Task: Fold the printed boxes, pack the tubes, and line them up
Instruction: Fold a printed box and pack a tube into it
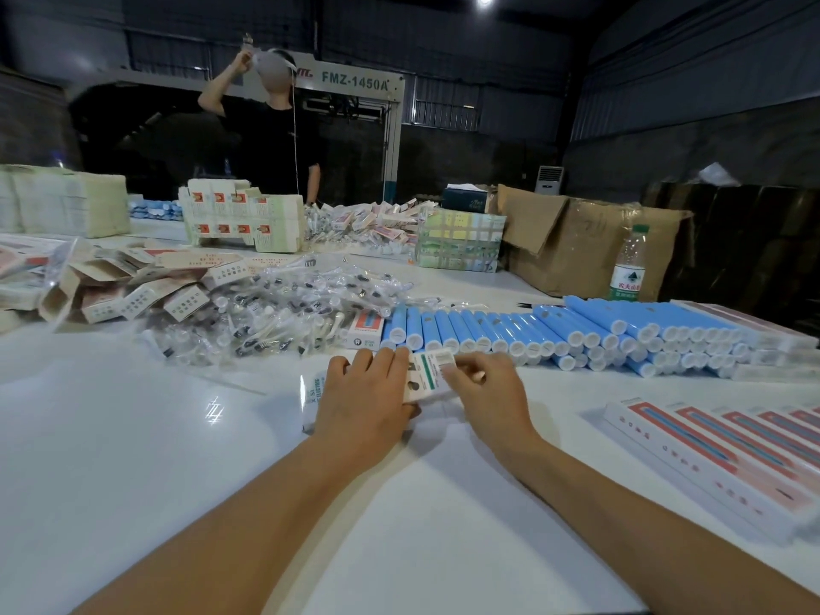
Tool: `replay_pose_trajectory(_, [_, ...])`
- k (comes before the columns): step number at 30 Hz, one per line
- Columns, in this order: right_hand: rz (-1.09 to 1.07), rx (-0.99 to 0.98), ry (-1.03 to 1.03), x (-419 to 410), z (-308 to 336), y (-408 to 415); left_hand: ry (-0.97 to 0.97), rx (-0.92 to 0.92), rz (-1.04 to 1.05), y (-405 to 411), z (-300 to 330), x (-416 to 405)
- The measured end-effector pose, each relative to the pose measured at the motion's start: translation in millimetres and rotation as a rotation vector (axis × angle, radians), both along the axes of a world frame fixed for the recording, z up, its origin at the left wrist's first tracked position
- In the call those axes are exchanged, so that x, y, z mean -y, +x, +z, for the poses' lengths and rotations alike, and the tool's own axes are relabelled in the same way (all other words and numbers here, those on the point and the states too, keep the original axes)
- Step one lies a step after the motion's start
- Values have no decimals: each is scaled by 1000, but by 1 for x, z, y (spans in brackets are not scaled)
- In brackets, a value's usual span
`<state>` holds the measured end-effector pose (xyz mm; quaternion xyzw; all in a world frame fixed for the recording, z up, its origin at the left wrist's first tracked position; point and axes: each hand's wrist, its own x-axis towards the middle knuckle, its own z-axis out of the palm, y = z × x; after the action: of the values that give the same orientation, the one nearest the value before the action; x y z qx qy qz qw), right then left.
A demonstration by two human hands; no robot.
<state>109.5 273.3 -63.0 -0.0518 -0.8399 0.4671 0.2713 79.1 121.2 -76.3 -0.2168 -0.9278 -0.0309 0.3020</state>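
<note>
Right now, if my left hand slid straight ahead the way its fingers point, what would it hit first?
Most likely the row of blue tubes: the left hand, gripping the printed box, points at their white caps just beyond its fingertips. Depth is hard to judge.

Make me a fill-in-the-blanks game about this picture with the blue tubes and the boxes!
1. Both hands, left hand and right hand, hold one printed ____.
2. The tubes stacked behind the hands are ____ in colour.
3. The water bottle stands in front of a brown cardboard ____.
4. The finished boxes lie to the person's ____ side.

Missing words: box; blue; box; right
</note>
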Motion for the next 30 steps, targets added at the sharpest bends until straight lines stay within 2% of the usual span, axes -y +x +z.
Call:
replay_pose_trajectory(1, [-45,-49,21,-3,1,-1,17,-7,-1,1,1,0])
replay_pose_trajectory(3, [-111,-92,-114,-10,7,-4,61,-14,-12,2,4,0])
replay_pose_trajectory(5, [-25,-5,-506,-15,13,-7,95,-13,-30,3,5,-1])
replay_pose_trajectory(7, [245,150,-1046,-16,17,-9,100,-7,-44,4,5,-3])
replay_pose_trajectory(8, [336,208,-1205,-16,19,-7,90,-5,-45,4,4,-4])
replay_pose_trajectory(9, [400,221,-1261,-15,19,-6,79,-6,-43,4,4,-5])
replay_pose_trajectory(11, [439,160,-1208,-13,16,-8,67,-13,-39,3,3,-6])
replay_pose_trajectory(14, [315,53,-993,-7,11,-11,51,-26,-38,3,1,-9])
replay_pose_trajectory(16, [213,35,-756,-3,8,-11,42,-25,-34,4,1,-10])
replay_pose_trajectory(19, [98,-20,-275,1,1,-7,27,-20,-18,6,0,-13])
replay_pose_trajectory(21, [70,-53,-87,4,-2,-5,-4,-26,-20,8,-1,-15])
replay_pose_trajectory(26, [62,-32,-25,9,-10,-4,-31,-26,-19,13,1,-16])
replay_pose_trajectory(28, [107,-32,-86,9,-11,-4,-27,-25,-24,15,1,-16])
replay_pose_trajectory(30, [177,-25,-259,10,-7,-2,-7,-24,-25,15,1,-15])
